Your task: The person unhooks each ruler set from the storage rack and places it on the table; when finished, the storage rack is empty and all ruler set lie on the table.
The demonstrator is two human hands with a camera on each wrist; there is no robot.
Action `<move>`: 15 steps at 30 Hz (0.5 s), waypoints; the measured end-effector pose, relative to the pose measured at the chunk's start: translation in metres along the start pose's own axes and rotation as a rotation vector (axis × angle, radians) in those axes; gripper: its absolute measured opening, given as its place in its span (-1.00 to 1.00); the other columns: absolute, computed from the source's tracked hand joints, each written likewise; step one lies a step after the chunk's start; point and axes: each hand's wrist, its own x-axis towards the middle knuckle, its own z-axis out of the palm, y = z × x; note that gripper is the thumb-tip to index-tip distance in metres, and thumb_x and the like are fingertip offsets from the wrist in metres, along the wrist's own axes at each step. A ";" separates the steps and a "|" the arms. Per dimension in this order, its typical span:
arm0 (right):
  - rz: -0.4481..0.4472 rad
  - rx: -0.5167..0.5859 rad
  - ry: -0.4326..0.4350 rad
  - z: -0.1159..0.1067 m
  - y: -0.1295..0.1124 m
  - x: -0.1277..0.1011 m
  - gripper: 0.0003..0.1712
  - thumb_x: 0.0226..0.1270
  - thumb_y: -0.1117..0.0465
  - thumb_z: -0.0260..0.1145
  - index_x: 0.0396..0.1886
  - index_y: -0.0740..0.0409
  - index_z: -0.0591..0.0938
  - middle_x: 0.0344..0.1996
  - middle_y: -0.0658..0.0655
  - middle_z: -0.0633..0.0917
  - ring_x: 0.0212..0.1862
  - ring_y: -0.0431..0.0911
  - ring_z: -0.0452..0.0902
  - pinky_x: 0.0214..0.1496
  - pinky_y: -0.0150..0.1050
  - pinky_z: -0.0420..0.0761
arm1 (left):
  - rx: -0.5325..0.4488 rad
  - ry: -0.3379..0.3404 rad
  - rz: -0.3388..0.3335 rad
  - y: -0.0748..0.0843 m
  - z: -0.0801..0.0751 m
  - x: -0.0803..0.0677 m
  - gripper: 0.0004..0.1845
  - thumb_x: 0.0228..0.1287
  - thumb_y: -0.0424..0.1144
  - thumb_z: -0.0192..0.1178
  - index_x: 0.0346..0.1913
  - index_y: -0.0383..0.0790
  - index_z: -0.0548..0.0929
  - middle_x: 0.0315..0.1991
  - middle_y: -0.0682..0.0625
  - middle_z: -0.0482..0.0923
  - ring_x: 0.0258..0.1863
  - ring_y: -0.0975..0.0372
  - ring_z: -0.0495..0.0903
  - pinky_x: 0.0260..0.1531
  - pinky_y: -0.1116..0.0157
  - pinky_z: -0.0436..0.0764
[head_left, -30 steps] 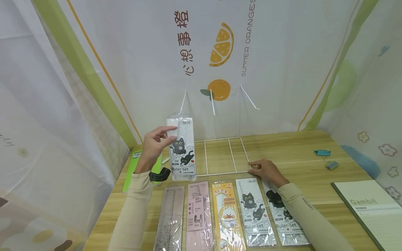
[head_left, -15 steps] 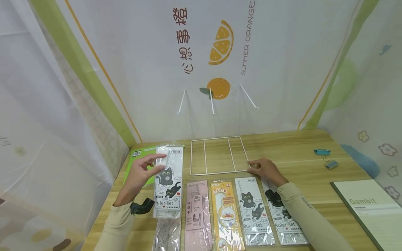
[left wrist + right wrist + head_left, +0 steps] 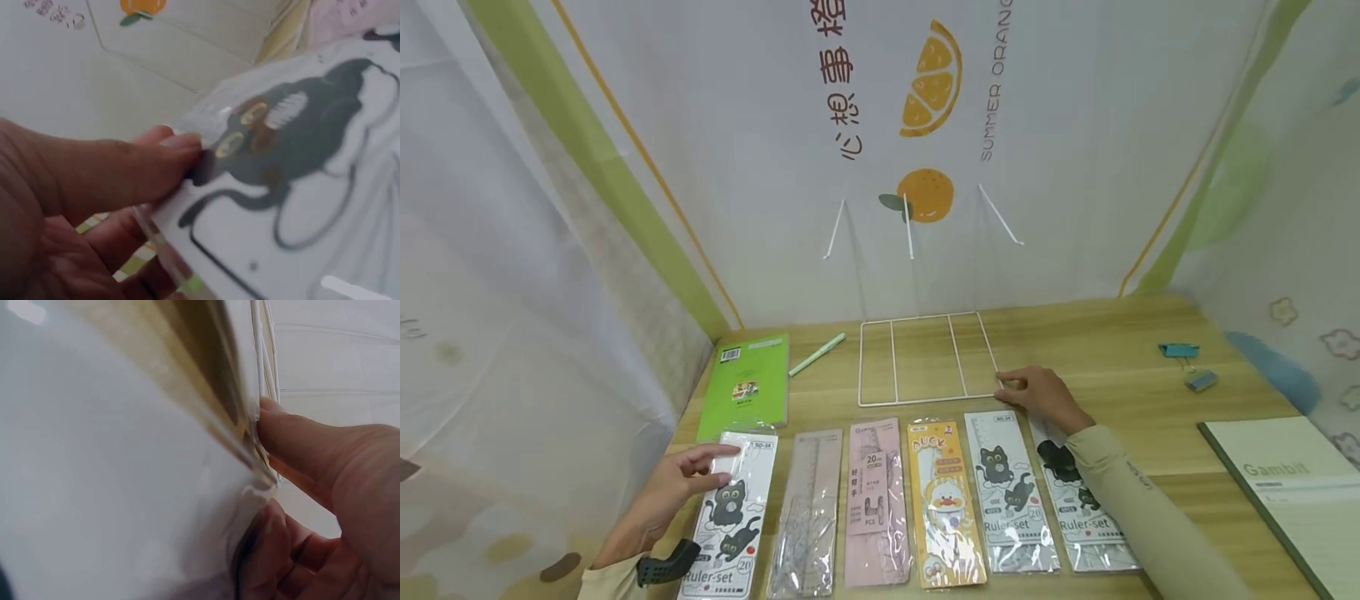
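My left hand (image 3: 673, 483) pinches a cat-printed ruler set (image 3: 730, 508) by its left edge, at the left end of a row of packs. In the left wrist view the thumb lies across the clear wrapper, beside the cat's head. My right hand (image 3: 1045, 398) pinches the front right corner of a white wire rack (image 3: 894, 367), whose three hooked prongs rise in front of the curtain. From left to right the row holds a greyish pack (image 3: 808, 500), a pink pack (image 3: 876, 500), a yellow duck pack (image 3: 945, 492) and two more cat ruler sets (image 3: 1009, 492), the last partly under the right sleeve.
Behind the held pack lie a green book (image 3: 741, 392) and a light green pen (image 3: 817, 354). Two binder clips (image 3: 1180, 350) sit at the back right, and a notebook (image 3: 1285, 500) marked Gambit lies at the right. A printed curtain (image 3: 760, 167) hangs behind the table.
My left hand has carried the ruler set from beside the left prong down and left, to the row's left end. The right hand stays on the rack's corner.
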 end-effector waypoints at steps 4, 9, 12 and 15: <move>0.015 -0.004 -0.002 -0.002 -0.002 0.000 -0.46 0.29 0.07 0.45 0.18 0.27 0.65 -0.65 0.03 0.44 -0.52 -0.13 0.24 -0.43 -0.24 0.28 | 0.006 -0.059 -0.047 -0.017 -0.002 0.005 -0.49 0.22 -0.38 0.38 0.22 -0.47 0.57 0.11 -0.15 0.67 0.01 0.14 0.55 0.05 0.17 0.49; 0.024 0.012 -0.009 -0.001 -0.004 -0.002 -0.45 0.27 0.08 0.47 0.18 0.27 0.66 -0.64 0.03 0.43 -0.52 -0.12 0.25 -0.42 -0.24 0.28 | 0.085 -0.028 -0.084 -0.028 0.008 0.012 -0.52 0.17 -0.42 0.40 0.17 -0.47 0.60 -0.39 -0.02 0.64 -0.38 0.25 0.52 -0.31 0.36 0.49; 0.022 0.020 -0.016 0.001 -0.004 -0.003 -0.46 0.27 0.08 0.47 0.17 0.26 0.66 -0.64 0.02 0.43 -0.51 -0.12 0.25 -0.42 -0.24 0.28 | 0.175 0.035 -0.096 -0.030 0.014 0.012 -0.56 0.14 -0.44 0.42 0.13 -0.43 0.66 -0.48 0.02 0.45 -0.40 0.21 0.38 -0.38 0.35 0.39; 0.020 0.017 -0.017 0.002 -0.004 -0.004 -0.46 0.27 0.07 0.47 0.17 0.25 0.66 -0.65 0.02 0.42 -0.51 -0.12 0.24 -0.43 -0.24 0.28 | 0.235 0.073 -0.100 -0.031 0.018 0.012 -0.58 0.13 -0.45 0.41 0.10 -0.40 0.69 -0.45 0.00 0.44 -0.39 0.19 0.36 -0.39 0.35 0.38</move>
